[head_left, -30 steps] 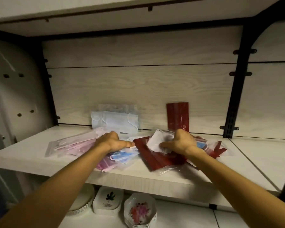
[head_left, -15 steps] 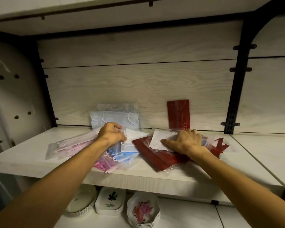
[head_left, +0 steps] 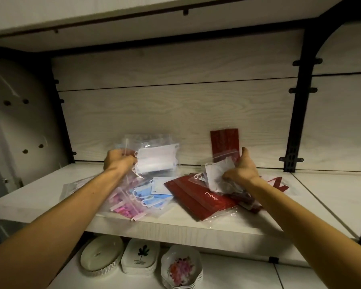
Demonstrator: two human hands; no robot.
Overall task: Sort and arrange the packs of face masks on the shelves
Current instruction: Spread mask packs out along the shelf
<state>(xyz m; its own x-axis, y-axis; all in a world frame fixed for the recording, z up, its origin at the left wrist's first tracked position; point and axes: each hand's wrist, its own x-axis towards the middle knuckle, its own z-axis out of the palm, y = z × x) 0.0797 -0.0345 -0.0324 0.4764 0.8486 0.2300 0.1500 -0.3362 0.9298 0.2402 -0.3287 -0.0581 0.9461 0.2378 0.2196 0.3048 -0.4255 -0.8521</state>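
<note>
Pale wood-grain boards make up the shelf (head_left: 196,224) and its back panel (head_left: 175,113), with a black metal upright (head_left: 298,113) at the right. Spread over the middle of the shelf lies a loose heap of mask packs. A dark red pack printed "aipro" (head_left: 198,200) lies flat near the front edge, a clear pack of blue masks (head_left: 152,198) sits just left of it, and a pack of pink masks (head_left: 124,207) lies at the heap's left front. Another red pack (head_left: 224,140) stands upright against the back panel.

The left hand (head_left: 119,161) is raised above the heap, its grip clamped on the edge of a clear pack of white masks (head_left: 156,160) held clear of the shelf. The right hand (head_left: 243,170) closes its grip on a clear pack holding a folded white mask (head_left: 216,174), lifted just over the red packs; how many packs it pinches is hard to tell, since plastic bunches under the palm.

On the lower shelf, a round cream dish (head_left: 101,254), a stack of white leaf-printed dishes (head_left: 140,255) and a stack of flower-printed bowls (head_left: 180,268) sit side by side.
</note>
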